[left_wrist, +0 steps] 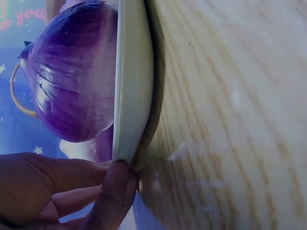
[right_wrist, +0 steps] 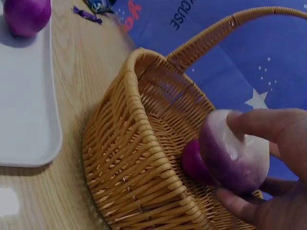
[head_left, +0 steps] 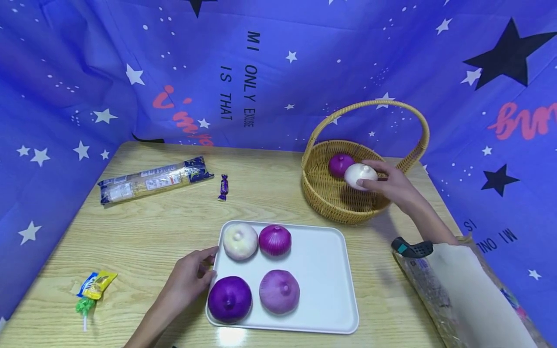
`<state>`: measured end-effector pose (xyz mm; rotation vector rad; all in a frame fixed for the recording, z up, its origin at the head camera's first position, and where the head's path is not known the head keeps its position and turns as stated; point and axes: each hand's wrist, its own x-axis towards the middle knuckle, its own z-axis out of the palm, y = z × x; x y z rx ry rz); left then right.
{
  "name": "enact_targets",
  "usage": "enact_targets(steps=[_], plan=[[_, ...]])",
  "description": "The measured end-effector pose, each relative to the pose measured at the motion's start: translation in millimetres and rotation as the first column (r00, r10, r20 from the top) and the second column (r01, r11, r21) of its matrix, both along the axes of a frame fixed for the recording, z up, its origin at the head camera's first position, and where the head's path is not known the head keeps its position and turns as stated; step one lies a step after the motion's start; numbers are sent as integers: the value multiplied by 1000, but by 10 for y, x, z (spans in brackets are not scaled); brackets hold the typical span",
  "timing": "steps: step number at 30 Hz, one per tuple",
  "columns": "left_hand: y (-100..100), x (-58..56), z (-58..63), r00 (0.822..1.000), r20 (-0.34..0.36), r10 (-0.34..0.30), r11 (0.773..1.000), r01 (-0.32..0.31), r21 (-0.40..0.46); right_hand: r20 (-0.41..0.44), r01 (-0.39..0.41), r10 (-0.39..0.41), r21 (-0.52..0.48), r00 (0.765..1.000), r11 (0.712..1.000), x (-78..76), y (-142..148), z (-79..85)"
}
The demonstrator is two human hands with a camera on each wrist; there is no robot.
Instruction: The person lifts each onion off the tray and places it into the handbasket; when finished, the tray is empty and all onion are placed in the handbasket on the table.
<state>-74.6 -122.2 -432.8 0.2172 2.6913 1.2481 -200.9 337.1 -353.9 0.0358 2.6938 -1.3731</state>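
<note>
My right hand (head_left: 390, 183) grips a white-and-purple onion (head_left: 361, 176) inside the rim of the wicker basket (head_left: 319, 200). In the right wrist view, thumb and fingers curl round this onion (right_wrist: 232, 151), above a purple onion (right_wrist: 194, 163) lying in the basket. My left hand (head_left: 189, 275) is at the left edge of the white tray (head_left: 322, 280), pinching its rim (left_wrist: 127, 120) in the left wrist view. On the tray sit a whitish onion (head_left: 240, 241), a magenta onion (head_left: 275, 240), a dark purple onion (head_left: 229, 299) and a light purple onion (head_left: 279, 292).
The basket's tall handle (head_left: 370, 104) arches over its opening. A long clear packet (head_left: 152, 181) and a purple-wrapped candy (head_left: 224, 187) lie at the back left. Wrapped sweets (head_left: 97, 285) and a green lollipop (head_left: 84, 307) lie front left. A large plastic bag (head_left: 424, 285) lies under the right sleeve.
</note>
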Motion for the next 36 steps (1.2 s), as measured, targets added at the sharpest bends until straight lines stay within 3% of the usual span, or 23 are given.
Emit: enact_targets(steps=[10,19,28,36], plan=[[-3,15,-12,1000,-1,0,1000,0,-12,7,70,-72,136,997,988,-148,36,-102],[-7,19,-14,1000,-7,1,1000,-1,-4,46,113,-127,237,991,965,-202,39,-152],[-11,22,-11,1000,-18,-3,1000,3,-12,23,124,-140,340,990,932,-314,19,-234],[-7,23,-17,1000,-13,-7,1000,6,-2,82,139,-176,336,981,931,-364,21,-279]])
